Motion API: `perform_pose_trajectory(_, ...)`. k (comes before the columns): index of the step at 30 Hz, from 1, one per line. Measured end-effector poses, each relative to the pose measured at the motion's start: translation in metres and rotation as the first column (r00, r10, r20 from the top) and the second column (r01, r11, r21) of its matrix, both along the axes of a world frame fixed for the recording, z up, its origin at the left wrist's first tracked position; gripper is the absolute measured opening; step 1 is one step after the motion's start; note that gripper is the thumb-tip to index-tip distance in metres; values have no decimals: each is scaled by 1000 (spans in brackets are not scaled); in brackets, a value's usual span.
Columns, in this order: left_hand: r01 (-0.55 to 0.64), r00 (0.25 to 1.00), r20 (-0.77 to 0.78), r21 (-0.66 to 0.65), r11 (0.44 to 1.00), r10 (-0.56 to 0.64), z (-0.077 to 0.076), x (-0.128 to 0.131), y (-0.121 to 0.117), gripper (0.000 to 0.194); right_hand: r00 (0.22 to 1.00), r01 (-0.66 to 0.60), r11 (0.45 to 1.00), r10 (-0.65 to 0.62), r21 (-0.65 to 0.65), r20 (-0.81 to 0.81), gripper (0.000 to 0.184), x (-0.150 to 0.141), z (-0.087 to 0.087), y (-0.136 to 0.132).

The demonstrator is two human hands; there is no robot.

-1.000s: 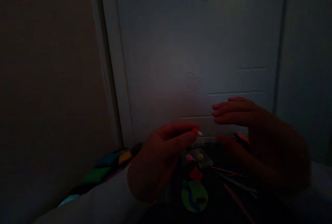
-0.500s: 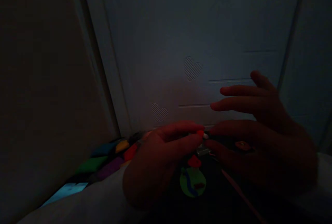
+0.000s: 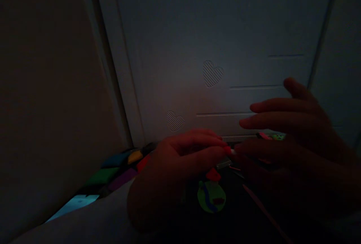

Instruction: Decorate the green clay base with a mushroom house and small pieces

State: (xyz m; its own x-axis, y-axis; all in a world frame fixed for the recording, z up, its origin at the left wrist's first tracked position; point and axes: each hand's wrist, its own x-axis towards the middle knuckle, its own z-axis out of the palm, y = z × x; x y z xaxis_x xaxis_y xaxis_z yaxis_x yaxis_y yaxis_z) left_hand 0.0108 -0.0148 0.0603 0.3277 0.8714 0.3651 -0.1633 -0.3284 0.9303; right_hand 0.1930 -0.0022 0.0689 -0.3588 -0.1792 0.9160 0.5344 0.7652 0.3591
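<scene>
In very dim light, my left hand [image 3: 172,176] pinches a small red piece [image 3: 228,150], apparently modelling clay, between thumb and forefinger. A white stub [image 3: 233,151] sticks out of its right side. My right hand [image 3: 293,153] has thumb and forefinger closed on that stub, while its other fingers stretch out to the left. Below the hands lies a green disc [image 3: 201,199] bearing a wavy blue strip [image 3: 208,199] and a brown block [image 3: 218,201]. A red cone-shaped piece [image 3: 213,175] stands at the disc's far edge.
Coloured packs, among them a green one [image 3: 103,176] and a purple one [image 3: 123,179], lie at the left. A bright screen-like surface [image 3: 75,204] sits nearer. A pink stick [image 3: 262,208] lies right of the disc. Behind rises a pale panel with heart reliefs [image 3: 213,73].
My right thumb and forefinger have closed on the white stub, where a small gap showed before. Both hands sit slightly farther right in the picture, and the view has shifted a little.
</scene>
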Motion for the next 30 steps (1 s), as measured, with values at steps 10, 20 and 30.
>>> perform_pose_trajectory(10,-56,994,-84,89,994,63,3,-3,-3,8,996,62,997,-65,46,59,12,1,4,-1)
perform_pose_trajectory(20,-77,990,-116,-10,997,75,13,0,-10,2,997,37,999,-39,38,62,19,2,1,-1)
perform_pose_trajectory(30,-207,973,-74,137,969,219,12,-3,-14,9,1000,-21,982,18,-190,-14,9,1,-1,-6)
